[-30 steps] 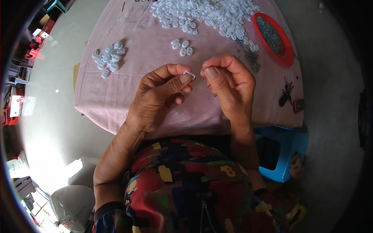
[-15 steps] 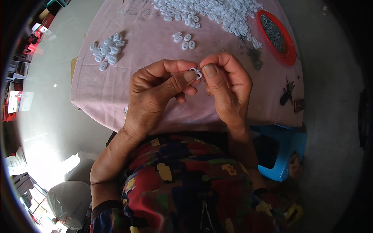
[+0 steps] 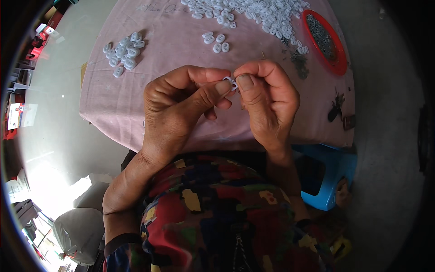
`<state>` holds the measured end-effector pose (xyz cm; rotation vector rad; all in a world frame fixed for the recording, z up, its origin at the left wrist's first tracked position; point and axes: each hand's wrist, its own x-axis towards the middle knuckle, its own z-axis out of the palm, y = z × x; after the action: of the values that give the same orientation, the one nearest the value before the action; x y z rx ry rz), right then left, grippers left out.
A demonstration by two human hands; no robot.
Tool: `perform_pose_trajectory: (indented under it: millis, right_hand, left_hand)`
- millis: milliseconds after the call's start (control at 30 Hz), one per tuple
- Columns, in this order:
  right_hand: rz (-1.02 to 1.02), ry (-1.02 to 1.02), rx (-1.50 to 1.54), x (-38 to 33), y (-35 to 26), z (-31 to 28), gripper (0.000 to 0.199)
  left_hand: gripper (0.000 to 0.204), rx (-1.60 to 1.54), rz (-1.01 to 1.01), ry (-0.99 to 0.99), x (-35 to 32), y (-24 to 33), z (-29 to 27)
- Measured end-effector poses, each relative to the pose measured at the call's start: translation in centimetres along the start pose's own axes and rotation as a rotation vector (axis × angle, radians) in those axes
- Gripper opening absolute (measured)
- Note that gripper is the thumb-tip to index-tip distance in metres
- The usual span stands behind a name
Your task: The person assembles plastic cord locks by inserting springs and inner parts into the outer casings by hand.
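Over the near part of the table, my left hand (image 3: 174,109) pinches a small white plastic oval piece with two holes (image 3: 234,85) between thumb and forefinger. Its other fingers curl loosely underneath. Thumb and forefinger of my right hand (image 3: 269,104) are closed right against the piece's right side, on a small metal screw that the fingertips now almost wholly hide. Beyond the hands lies a small group of the same white pieces (image 3: 217,47). A larger cluster of white pieces (image 3: 129,50) sits to the left.
A big heap of white pieces (image 3: 253,11) covers the far side of the pink tablecloth (image 3: 113,99). At far right stands a red oval tray (image 3: 342,68) of small metal parts; more are scattered beside it. Keys (image 3: 335,109) lie near the right edge, above a blue stool (image 3: 328,195).
My fingertips have come closer together, and the threaded metal between them has mostly gone from sight. The view has shifted slightly; the table's piles look unchanged.
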<state>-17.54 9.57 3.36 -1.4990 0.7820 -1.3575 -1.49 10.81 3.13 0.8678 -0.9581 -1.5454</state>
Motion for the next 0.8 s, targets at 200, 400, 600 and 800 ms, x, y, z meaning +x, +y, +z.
perform_pose_trajectory:
  millis: [200,400,600,800]
  right_hand:
    - [-0.079,0.012,-0.12,0.1,0.2,-0.2,0.008]
    - [-0.207,0.04,-0.303,0.2,0.5,-0.1,0.005]
    - [-0.295,0.027,-0.323,0.3,0.9,0.3,0.005]
    - [-0.311,0.032,-0.321,0.1,1.6,0.6,0.006]
  left_hand:
    - [0.017,0.009,0.017,0.02,-0.4,0.4,0.2]
    - [0.015,0.027,0.032,0.017,-0.7,0.5,0.0]
    - [0.013,0.034,0.059,0.058,-0.8,0.2,0.2]
    - [0.013,0.0,0.074,0.113,-1.1,-0.1,0.6]
